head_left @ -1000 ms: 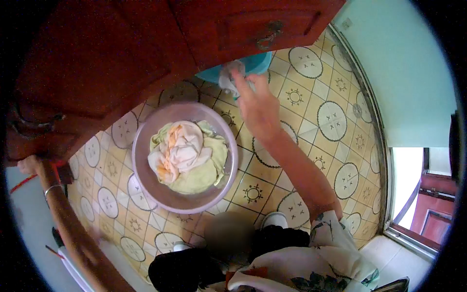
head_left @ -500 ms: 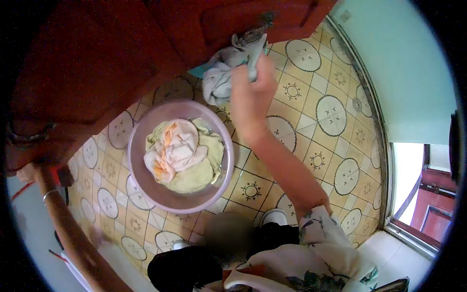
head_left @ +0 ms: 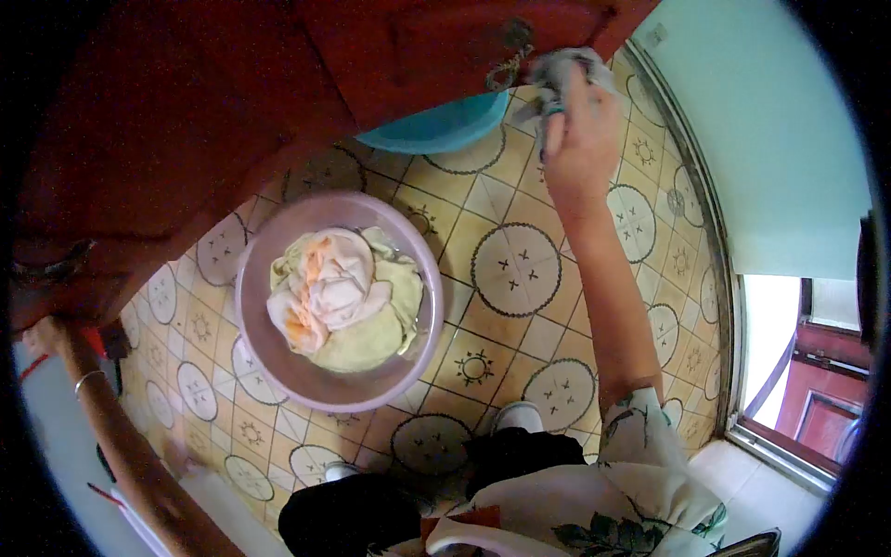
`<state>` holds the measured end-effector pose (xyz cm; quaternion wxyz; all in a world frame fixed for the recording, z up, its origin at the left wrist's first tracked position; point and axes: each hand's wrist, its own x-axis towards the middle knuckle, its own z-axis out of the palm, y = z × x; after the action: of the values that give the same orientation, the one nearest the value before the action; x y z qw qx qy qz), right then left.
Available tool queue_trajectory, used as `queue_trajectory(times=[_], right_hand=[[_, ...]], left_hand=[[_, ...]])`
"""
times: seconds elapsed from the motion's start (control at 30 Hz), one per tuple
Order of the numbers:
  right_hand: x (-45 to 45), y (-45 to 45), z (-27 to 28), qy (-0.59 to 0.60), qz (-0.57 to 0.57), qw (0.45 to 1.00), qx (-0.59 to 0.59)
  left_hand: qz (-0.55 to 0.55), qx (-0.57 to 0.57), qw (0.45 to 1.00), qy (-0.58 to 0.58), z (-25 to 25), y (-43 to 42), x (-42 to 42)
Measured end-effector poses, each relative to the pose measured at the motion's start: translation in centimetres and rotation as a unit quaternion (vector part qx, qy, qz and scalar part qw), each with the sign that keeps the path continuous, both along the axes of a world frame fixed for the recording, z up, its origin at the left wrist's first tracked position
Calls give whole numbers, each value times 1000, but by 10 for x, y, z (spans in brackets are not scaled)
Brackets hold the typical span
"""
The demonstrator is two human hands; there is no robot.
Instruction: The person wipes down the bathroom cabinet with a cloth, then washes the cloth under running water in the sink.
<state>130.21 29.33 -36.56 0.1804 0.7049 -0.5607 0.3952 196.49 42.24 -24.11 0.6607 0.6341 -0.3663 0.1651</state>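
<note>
A crumpled grey cloth is pinched in my right hand, close to the lower right edge of the dark red cabinet. Left of that hand, a blue basin shows partly from under the cabinet. My left hand is at the far left by the cabinet's lower edge, its fingers mostly hidden. A pinkish-purple basin on the floor holds a pink and white cloth lying on a pale green cloth.
Patterned yellow tiles cover the floor. A pale green wall and a door frame stand on the right. A red object is beside my left wrist. My shoes are below the pinkish-purple basin.
My right hand has carried the grey cloth up out of the blue basin area and over to the right. More of the blue basin now shows. My left hand has stayed nearly in place.
</note>
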Motion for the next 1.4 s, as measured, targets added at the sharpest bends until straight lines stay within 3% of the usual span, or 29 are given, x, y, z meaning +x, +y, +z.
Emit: queue_trajectory(times=[0.17, 0.23, 0.3, 0.37, 0.47, 0.53, 0.6, 0.63, 0.7, 0.73, 0.8, 0.87, 1.0, 1.03, 1.07, 1.1, 1.13, 1.2, 1.3, 1.33, 1.4], right_hand=[[46, 5, -3, -159, 17, 987, -23], [82, 28, 1, -194, 46, 976, 92], [115, 47, -16, 11, 123, 970, 209], [135, 75, -6, -129, 312, 880, 334], [134, 91, 20, -163, 427, 842, 288], [126, 101, 60, -337, 434, 773, 317], [114, 82, 101, -334, 378, 849, 155], [108, 72, 121, -289, 289, 910, 69], [105, 53, 150, -241, 175, 950, -96], [107, 40, 148, -238, 175, 950, -100], [113, 18, 119, -83, 129, 978, -138], [112, 16, 91, -56, 127, 979, -148], [99, 37, 39, -23, 198, 979, -46], [94, 44, 32, -23, 198, 978, -53], [88, 51, 27, -88, 220, 971, 38], [83, 53, 27, -151, 240, 950, 131], [79, 51, 42, -150, 244, 950, 127], [77, 50, 99, -268, 214, 939, 41], [79, 39, 197, -244, 147, 938, -199], [78, 32, 219, -197, 119, 949, -216], [93, 20, 233, -205, 122, 948, -210]], left_hand=[[18, -1, 999, -30, 1, -1, 14], [47, 9, 997, -66, -5, -4, 30], [122, 40, 980, -154, -12, -7, 59], [264, 91, 923, -264, -21, -12, 89], [420, 133, 841, -314, -27, -24, 113], [328, 100, 869, -357, -36, -19, 117], [287, 67, 876, -382, -37, -19, 111], [278, 56, 877, -388, -43, -21, 123], [269, 40, 879, -391, -43, -24, 116], [236, 22, 907, -348, -42, -25, 110], [197, 3, 933, -302, -41, -28, 99], [190, 7, 938, -290, -45, -30, 95], [183, 9, 943, -278, -32, -24, 75], [105, -18, 982, -157, -23, -22, 44], [24, -45, 998, -34, -12, -20, 11], [12, -63, 998, -7, -1, -16, -21], [15, -67, 998, -7, -1, -18, -19], [-16, -130, 991, -4, -14, -25, -7], [-46, -90, 994, 39, -21, -25, 27], [-55, -47, 996, -59, -32, -24, 52], [34, -55, 998, 19, 9, -16, -33]])
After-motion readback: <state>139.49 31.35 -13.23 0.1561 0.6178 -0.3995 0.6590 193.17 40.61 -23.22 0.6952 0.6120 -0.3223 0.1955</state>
